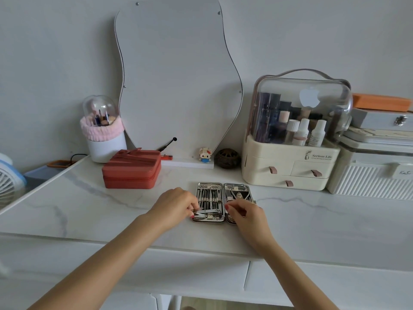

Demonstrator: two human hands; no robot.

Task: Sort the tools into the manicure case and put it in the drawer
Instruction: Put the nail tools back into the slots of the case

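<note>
An open silver manicure case lies flat on the white marble tabletop, both halves lined with several metal tools under straps. My left hand is at the case's near left corner, fingers pinched on a nail clipper that lies across the lower left half. My right hand rests over the near part of the right half, fingers curled onto the tools there; what it touches is hidden. Two white drawer fronts run under the table's front edge, both closed.
A red zipped box sits to the left behind the case. A cream cosmetics organiser with small drawers stands at the right, white storage boxes beyond it. A wavy mirror, a brush holder and small ornaments line the wall.
</note>
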